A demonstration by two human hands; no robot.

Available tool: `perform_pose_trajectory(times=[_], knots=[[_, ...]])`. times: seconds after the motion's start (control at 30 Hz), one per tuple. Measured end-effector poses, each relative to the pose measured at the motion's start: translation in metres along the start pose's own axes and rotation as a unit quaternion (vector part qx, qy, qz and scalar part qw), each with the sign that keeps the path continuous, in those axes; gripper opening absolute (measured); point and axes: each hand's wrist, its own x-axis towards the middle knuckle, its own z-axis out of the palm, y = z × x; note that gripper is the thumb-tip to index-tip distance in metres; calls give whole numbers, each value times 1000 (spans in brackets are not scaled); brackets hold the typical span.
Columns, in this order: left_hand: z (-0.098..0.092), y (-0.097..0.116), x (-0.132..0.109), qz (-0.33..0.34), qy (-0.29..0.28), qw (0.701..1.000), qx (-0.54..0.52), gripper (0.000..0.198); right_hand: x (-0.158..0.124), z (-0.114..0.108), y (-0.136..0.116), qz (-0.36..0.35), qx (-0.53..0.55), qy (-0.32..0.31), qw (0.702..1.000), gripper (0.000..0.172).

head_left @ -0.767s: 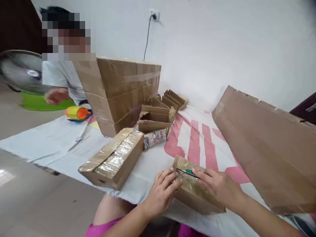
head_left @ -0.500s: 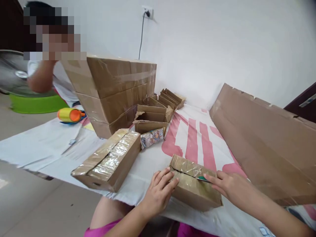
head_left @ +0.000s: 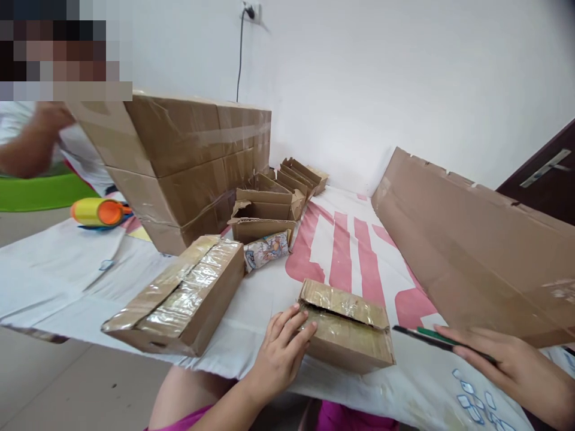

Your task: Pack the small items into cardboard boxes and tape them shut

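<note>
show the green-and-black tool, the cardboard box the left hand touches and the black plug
Green-and-black tool [head_left: 433,336]: head view, green strip
Cardboard box [head_left: 348,342]: head view, side below the open seam
Black plug [head_left: 250,12]: head view, its body

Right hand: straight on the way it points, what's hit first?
Likely the right end of the box under the left hand; the tool in the right hand would meet it tip first. Depth is unclear; it might skim over the top.
</note>
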Motion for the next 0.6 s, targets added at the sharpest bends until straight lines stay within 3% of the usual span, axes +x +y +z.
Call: perform_pose_trajectory(times=[0.07,0.17,0.3,0.37,0.43,0.5,0.6], knots=[[3,2,-2,-10,2,1000,2,42,-11,12,16,51,31,-56,997,48],[6,8,-7,-21,4,1000,-12,50,-31,66,33,181,32,-5,983,57],[4,10,-14,-47,50,995,-71,56,-65,163,44,141,13,-30,990,55],[2,7,-19,-99,73,988,-89,60,-79,194,47,114,-13,-48,992,52],[2,1,-25,-164,66,977,-118,56,-88,207,49,68,-43,-35,996,50],[4,-2,-32,-211,36,963,-165,46,-90,207,46,28,-51,0,998,54],[8,1,-42,-220,-3,946,-237,43,-87,198,31,39,7,-17,999,61]])
